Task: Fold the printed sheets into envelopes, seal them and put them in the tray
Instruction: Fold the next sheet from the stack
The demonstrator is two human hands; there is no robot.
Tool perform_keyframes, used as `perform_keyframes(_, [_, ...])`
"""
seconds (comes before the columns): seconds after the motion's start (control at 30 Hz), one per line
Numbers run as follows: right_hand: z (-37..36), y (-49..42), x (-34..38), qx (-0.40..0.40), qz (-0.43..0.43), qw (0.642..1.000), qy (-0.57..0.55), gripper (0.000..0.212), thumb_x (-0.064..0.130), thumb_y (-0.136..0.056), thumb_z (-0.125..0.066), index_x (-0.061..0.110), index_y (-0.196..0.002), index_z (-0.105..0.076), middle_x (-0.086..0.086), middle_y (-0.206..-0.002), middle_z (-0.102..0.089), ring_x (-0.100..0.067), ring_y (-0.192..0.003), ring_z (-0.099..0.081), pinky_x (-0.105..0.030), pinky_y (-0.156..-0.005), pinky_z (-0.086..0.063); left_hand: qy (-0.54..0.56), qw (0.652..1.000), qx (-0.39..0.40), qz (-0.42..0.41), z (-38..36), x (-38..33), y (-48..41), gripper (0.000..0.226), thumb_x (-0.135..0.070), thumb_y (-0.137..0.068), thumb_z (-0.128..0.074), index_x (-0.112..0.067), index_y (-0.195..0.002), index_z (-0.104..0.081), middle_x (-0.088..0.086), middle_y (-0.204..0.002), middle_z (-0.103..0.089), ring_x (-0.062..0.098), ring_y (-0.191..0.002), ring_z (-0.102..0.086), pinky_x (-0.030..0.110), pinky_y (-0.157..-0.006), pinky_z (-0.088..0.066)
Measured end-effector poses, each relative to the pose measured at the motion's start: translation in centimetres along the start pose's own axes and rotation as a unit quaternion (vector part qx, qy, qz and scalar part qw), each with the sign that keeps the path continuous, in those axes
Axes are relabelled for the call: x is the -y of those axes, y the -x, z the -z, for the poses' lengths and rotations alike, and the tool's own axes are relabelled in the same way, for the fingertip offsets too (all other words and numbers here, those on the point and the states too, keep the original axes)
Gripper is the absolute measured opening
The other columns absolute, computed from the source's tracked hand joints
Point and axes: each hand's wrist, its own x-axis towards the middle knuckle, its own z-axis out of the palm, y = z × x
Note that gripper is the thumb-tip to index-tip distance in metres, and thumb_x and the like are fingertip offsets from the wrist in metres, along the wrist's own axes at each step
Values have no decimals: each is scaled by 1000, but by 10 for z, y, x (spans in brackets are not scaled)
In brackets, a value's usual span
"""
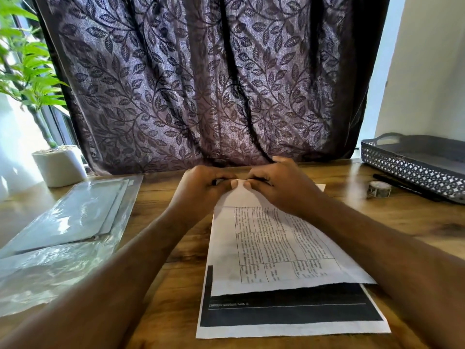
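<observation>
Head view, printed sheet [276,250] folded over black band [289,311], left fingers [227,185], right fingers [256,185] pinching far edge

Both forearms bare to frame edge; left hand [201,188], right hand [280,190] bare.

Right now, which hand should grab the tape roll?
Right, probably. The tape roll lies on the right hand's side, near the tray; the left hand would have to cross over the folded sheet that both hands pinch.
</observation>
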Motion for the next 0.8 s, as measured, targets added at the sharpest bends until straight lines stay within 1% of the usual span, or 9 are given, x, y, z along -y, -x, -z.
perform_keyframes(0.13, [15,5,-20,27,-23,999,-39,17,31,-97,-65,22,-94,-78,14,-73,-67,-2,-66,-61,-30,-76,-46,34,999,-11,36,7,8,-3,14,-28,-87,-72,-19,-92,-81,-5,-78,-77,17,-73,-71,43,-69,-58])
perform_keyframes(0.2, [24,11,-38,24,-59,997,-49,15,28,-96,-68,19,-94,-80,8,-81,-73,-9,-72,-65,-32,-67,-49,60,996,-24,55,15,17,-2,16,-26,-86,-71,-15,-93,-81,-1,-81,-78,25,-76,-73,50,-71,-59])
perform_keyframes(0.3, [31,22,-61,27,-115,990,-81,11,20,-94,-70,16,-90,-79,3,-83,-77,-15,-77,-70,-38,-72,-55,70,995,-21,70,22,29,-1,12,-17,-89,-73,-9,-93,-81,7,-83,-77,34,-78,-72,56,-72,-58])
perform_keyframes(0.4, [31,28,-65,45,-138,982,-125,16,13,-96,-67,22,-87,-77,6,-84,-77,-8,-77,-69,-31,-73,-52,44,996,-15,74,17,29,-2,9,-15,-91,-72,-14,-90,-81,1,-80,-77,25,-73,-71,46,-69,-57])
perform_keyframes(0.5, [27,25,-57,33,-125,985,-116,13,12,-96,-66,14,-96,-79,2,-90,-78,-14,-82,-70,-32,-76,-52,-148,986,-46,60,15,25,-2,13,-23,-93,-68,-26,-101,-77,-2,-93,-77,22,-82,-70,36,-74,-55])
perform_keyframes(0.57, [25,21,-46,18,-93,991,-93,13,12,-95,-67,13,-99,-79,2,-91,-77,-14,-82,-68,-28,-75,-50,-220,973,-68,-9,11,15,-1,17,-27,-94,-67,-28,-110,-73,-2,-106,-76,20,-93,-70,42,-89,-54])
perform_keyframes(0.63, [22,17,-32,5,-49,997,-67,13,14,-95,-67,13,-100,-79,6,-88,-74,-12,-78,-65,-27,-71,-48,-223,969,-62,-89,2,-3,-2,20,-36,-96,-64,-29,-113,-71,-5,-110,-75,17,-100,-68,43,-97,-46])
perform_keyframes(0.7, [19,15,-22,-12,-15,998,-53,14,17,-95,-66,14,-102,-78,7,-86,-72,-11,-75,-63,-26,-69,-48,-231,962,-27,-142,-11,-18,-5,25,-41,-99,-54,-30,-116,-69,-8,-110,-74,15,-101,-67,41,-97,-43])
perform_keyframes(0.8, [19,14,-19,-27,-5,998,-58,16,20,-95,-64,16,-103,-77,5,-89,-76,-8,-76,-65,-24,-69,-50,-236,956,-9,-175,-15,-27,-8,34,-40,-99,-43,-28,-112,-72,-8,-96,-76,13,-86,-68,38,-87,-49])
